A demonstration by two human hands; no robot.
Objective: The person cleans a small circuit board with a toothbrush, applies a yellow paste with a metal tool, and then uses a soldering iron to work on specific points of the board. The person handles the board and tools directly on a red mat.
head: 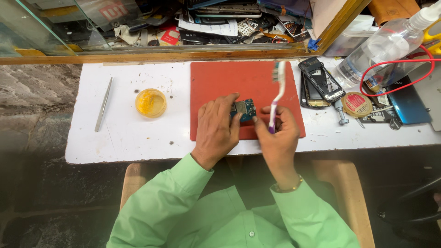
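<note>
My left hand (216,131) pinches a small blue circuit board (245,109) and holds it just above the red mat (232,82). A white and purple toothbrush (277,94) is gripped in my right hand (277,135), its handle in the fist and its bristle head pointing away toward the mat's far edge. The two hands almost touch beside the board. Green sleeves cover both forearms.
Metal tweezers (104,104) and a round yellow tub (150,102) lie on the white worktop (115,138) at left. Right of the mat: phone frames (319,81), a flat round tin (357,104), a clear spray bottle (386,46), a red cable (399,62), a blue phone (406,103). A cluttered glass case (183,27) lies behind.
</note>
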